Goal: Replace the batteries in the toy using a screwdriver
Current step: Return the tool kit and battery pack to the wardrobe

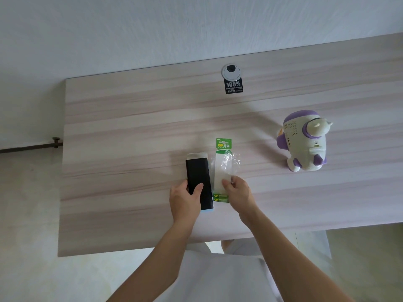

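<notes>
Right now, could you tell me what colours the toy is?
The toy is white with purple trim; the head view shows it.

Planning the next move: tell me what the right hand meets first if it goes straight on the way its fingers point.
The battery pack, which the right hand now pinches; just beyond it, probably the black box in the left hand.

Wall: white, faintly streaked, filling the far part of the view.
Tabletop: pale wood-grain laminate with pinkish bands; its far edge meets the wall.
Grommet: round, silver, by the far edge; a black "100%" sticker touches its near side.
Floor: pale, matte.
Pipe: thin and dark, at the far left, with a bracket.
Light: soft, even — faint shadows.
</notes>
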